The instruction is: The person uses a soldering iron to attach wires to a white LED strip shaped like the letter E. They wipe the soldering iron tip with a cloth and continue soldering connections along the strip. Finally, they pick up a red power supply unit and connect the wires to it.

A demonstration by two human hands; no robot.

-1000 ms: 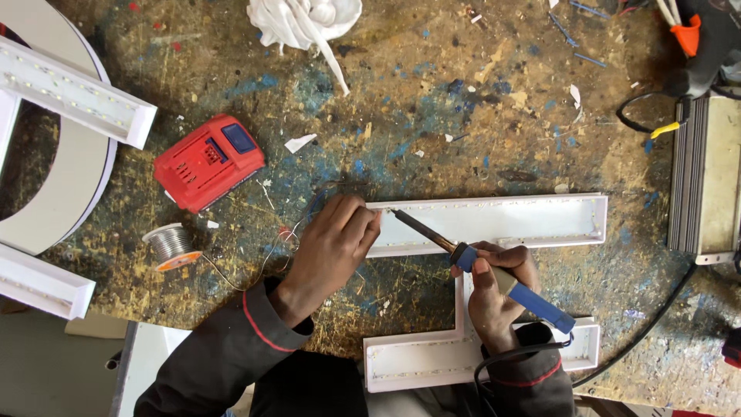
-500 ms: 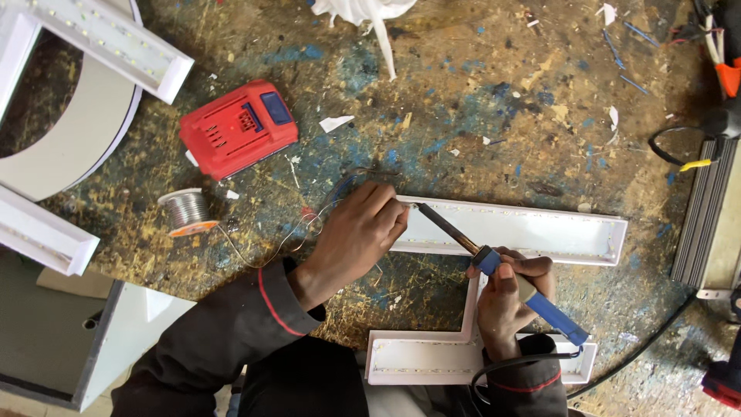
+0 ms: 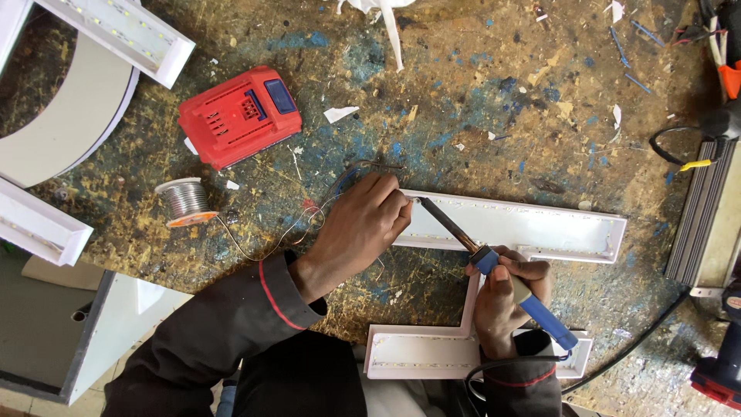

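Gripped pen-style in the right hand [image 3: 505, 297], a soldering iron [image 3: 494, 266] with a smooth blue handle and a dark, slim metal shaft slants up and to the left. Its tip meets the left end of a white channel letter [image 3: 540, 232], a shallow T-shaped tray with thin raised walls and a matte inner face. The long bar of this tray runs across the bench; its stem runs down toward the person, under the right wrist. A black cord leaves the iron's handle and loops near the dark sleeve with a red cuff line.

Left hand [image 3: 359, 224] rests knuckles-up at the tray's left end, fingertips pinched together just beside the iron's tip; what they pinch is too small to tell. Thin wires [image 3: 309, 220], red and bare, curl on the bench beside this hand.

Left of the wires stands a spool of grey solder [image 3: 185, 201], shiny and round. Above it lies a red battery pack [image 3: 239, 116], blocky plastic with a dark blue top panel. The bench [image 3: 478, 100] is rough wood, stained with blue and yellow paint and littered with white scraps. More white trays with rows of small lights lie at the upper left, and a ribbed grey metal box [image 3: 706, 224] sits at the right edge.
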